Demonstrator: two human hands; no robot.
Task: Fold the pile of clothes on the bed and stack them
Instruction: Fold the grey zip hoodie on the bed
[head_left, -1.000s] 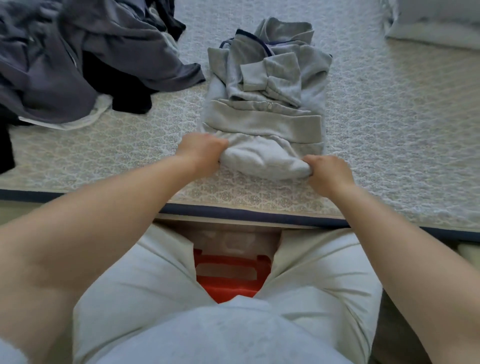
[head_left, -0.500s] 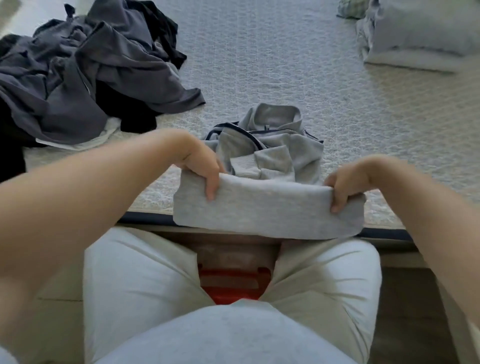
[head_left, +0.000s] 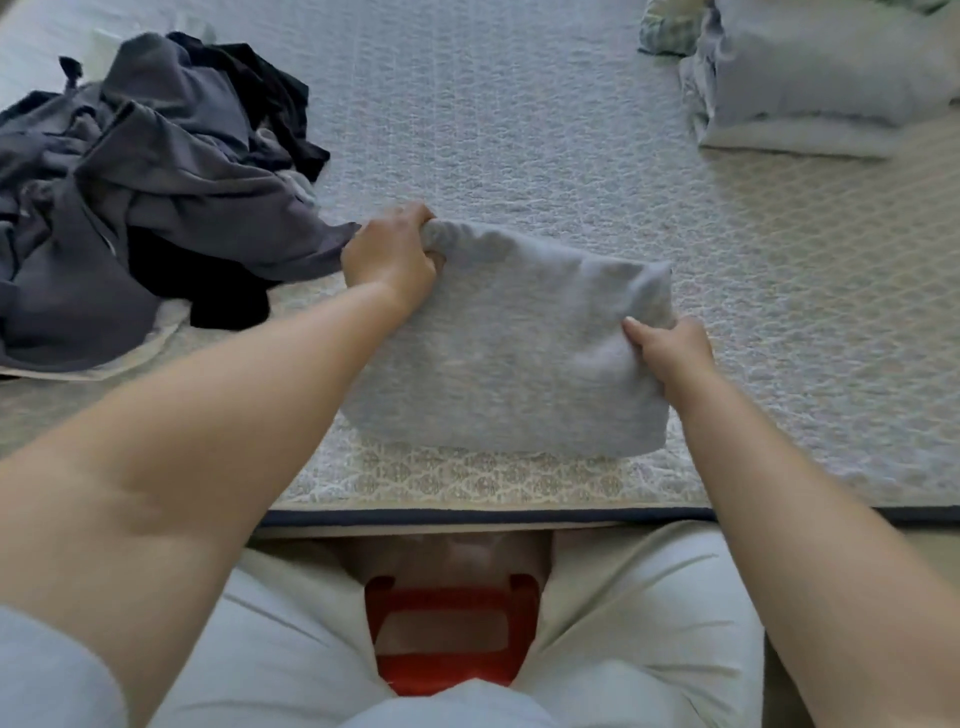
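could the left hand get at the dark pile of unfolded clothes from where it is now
Probably yes: the left hand grips the folded grey garment right beside the dark pile of unfolded clothes, with nothing between them, but it must let go first.

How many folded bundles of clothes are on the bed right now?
2 that I can tell: a grey bundle near the bed's front edge, gripped by the left hand and right hand, and a stack at the far right. The stack may hold several pieces.
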